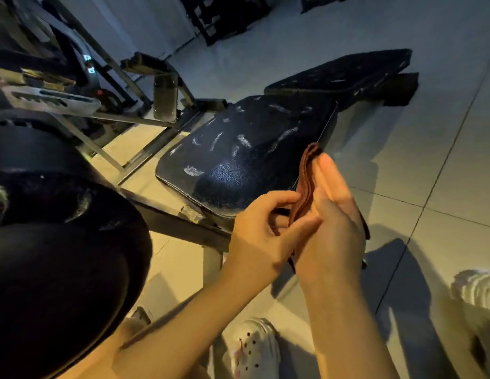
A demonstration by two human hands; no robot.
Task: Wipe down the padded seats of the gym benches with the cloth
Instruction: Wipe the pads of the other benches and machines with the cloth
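Observation:
A dark padded bench seat [246, 157] with pale scuff marks lies in the middle of the view. A folded reddish-brown cloth [306, 184] stands on edge above the seat's near right corner. My right hand [331, 217] lies flat against the cloth's right side, with the thumb across its lower part. My left hand [260, 231] pinches the cloth's lower left edge with curled fingers. A second dark pad [345, 75] lies beyond the seat.
A steel frame [145, 149] with bars and a post carries the seat on the left. A large round black pad [55, 255] fills the near left. White shoes [254, 348] stand on the tiled floor [430, 173] below. Dark racks sit far back.

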